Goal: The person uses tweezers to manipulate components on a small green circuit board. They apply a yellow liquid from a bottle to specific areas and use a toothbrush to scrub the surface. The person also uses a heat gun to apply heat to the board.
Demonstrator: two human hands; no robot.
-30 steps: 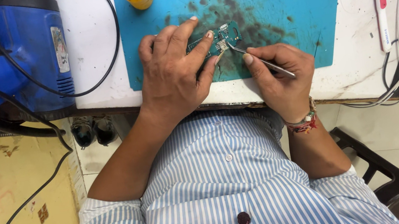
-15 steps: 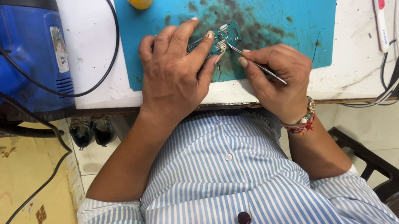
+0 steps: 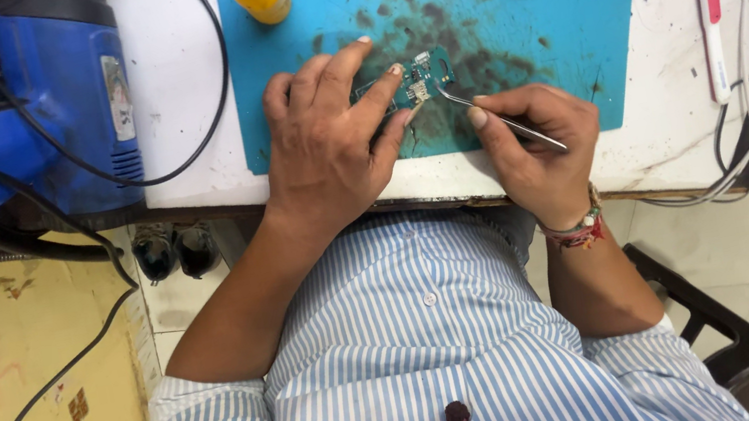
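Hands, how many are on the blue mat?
2. The left hand presses on the small circuit board; the right hand holds tweezers beside it. No others show.

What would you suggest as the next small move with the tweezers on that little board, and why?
Probably lower the tweezers tip onto the part beside it: the right hand has the tips at the small green circuit board, which the left hand pins flat on the blue mat.
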